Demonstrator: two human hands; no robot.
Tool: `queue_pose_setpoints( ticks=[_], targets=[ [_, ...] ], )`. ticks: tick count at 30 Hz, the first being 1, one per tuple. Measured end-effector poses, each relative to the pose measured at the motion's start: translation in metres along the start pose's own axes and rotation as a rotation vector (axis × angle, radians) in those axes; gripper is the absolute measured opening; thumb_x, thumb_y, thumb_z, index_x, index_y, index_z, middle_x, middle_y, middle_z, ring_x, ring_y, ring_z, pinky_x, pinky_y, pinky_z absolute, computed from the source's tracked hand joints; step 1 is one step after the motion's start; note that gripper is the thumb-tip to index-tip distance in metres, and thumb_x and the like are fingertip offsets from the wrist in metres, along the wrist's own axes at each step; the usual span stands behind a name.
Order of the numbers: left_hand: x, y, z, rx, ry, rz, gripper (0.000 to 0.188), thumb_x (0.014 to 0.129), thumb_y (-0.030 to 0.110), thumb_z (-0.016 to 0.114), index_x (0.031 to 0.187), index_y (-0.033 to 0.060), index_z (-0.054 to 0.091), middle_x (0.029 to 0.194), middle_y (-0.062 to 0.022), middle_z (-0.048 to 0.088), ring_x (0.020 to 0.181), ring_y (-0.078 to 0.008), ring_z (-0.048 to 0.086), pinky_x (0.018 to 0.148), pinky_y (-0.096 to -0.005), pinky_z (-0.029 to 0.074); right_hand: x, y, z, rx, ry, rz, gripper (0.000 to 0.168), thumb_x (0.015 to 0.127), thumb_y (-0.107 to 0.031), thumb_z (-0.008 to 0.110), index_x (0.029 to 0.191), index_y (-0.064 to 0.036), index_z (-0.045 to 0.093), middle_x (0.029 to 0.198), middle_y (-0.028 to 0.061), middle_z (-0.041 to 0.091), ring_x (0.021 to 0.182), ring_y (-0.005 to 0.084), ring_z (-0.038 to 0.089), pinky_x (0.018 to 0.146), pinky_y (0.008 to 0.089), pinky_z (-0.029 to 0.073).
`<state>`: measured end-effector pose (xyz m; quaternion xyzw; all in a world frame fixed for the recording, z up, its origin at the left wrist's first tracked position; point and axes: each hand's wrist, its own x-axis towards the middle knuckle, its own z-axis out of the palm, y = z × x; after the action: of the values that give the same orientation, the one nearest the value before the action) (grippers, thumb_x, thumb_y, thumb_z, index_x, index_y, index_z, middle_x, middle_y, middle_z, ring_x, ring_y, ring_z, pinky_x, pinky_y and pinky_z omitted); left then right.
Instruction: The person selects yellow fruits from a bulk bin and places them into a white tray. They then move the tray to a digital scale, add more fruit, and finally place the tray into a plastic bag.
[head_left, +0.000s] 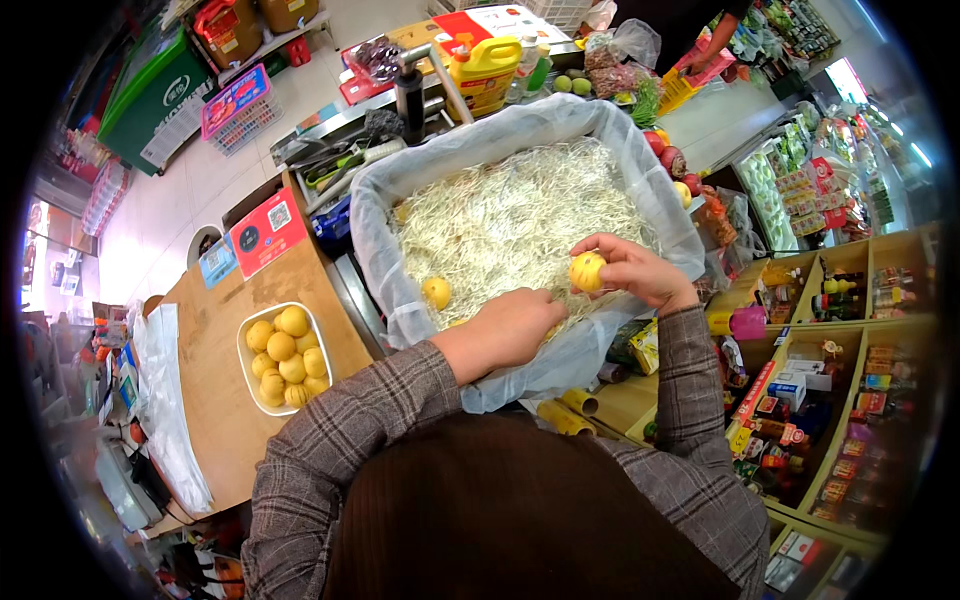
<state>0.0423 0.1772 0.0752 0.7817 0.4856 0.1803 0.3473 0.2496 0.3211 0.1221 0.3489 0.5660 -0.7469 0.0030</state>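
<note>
My right hand (634, 271) holds a round yellow fruit (586, 271) with darker streaks between its fingertips, above the right part of a large box lined with translucent white plastic sheet (379, 247). Pale shredded filler (517, 210) lies in the box. My left hand (517, 326) reaches into the filler near the close edge; its fingertips are partly hidden, with a bit of yellow beside them, and I cannot tell whether it grips anything. Another yellow fruit (436, 292) rests in the filler at the left. A white tray (246, 360) of several yellow fruits (281, 346) stands on the wooden counter to the left.
The wooden counter (214, 442) bears printed cards (268, 232) and white plastic bags (169, 405). Beyond the box are a metal post (410, 101), a yellow jug (484, 75) and produce. Stocked wooden shelves (847, 375) stand at the right. Another person's hand (701, 60) is at the top right.
</note>
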Motion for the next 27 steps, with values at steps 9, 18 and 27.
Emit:
queue_pose_setpoints(
  ticks=[9, 18, 27],
  targets=[
    [0.002, -0.001, 0.001, -0.024, 0.184, -0.007, 0.048, 0.078, 0.004, 0.064, 0.125, 0.0122, 0.063, 0.105, -0.0104, 0.065, 0.097, -0.0296, 0.063, 0.079, -0.0421, 0.053, -0.013, 0.015, -0.002, 0.628, -0.14, -0.334, 0.078, 0.092, -0.031, 0.059, 0.155, -0.002, 0.024, 0.113, 0.0187, 0.066, 0.117, 0.0415, 0.061, 0.098, 0.0493, 0.052],
    [-0.064, -0.021, -0.049, -1.675, 0.215, -0.239, 0.067, 0.087, 0.004, 0.067, 0.149, 0.0112, 0.043, 0.11, -0.0036, 0.063, 0.092, -0.0099, 0.064, 0.076, -0.0229, 0.057, 0.001, -0.012, 0.01, 0.533, 0.111, -0.596, 0.081, 0.085, -0.018, 0.068, 0.154, -0.001, 0.028, 0.134, 0.0159, 0.054, 0.13, 0.0373, 0.052, 0.106, 0.0535, 0.045],
    [-0.139, -0.02, -0.042, -1.47, 0.555, -0.086, 0.065, 0.087, 0.002, 0.072, 0.146, 0.0061, 0.044, 0.124, -0.0055, 0.061, 0.107, -0.0133, 0.062, 0.085, -0.0273, 0.056, 0.022, -0.071, 0.052, 0.422, 0.062, -0.679, 0.087, 0.083, -0.011, 0.073, 0.155, -0.005, 0.025, 0.129, 0.0171, 0.058, 0.129, 0.0419, 0.052, 0.098, 0.0496, 0.055]
  ],
)
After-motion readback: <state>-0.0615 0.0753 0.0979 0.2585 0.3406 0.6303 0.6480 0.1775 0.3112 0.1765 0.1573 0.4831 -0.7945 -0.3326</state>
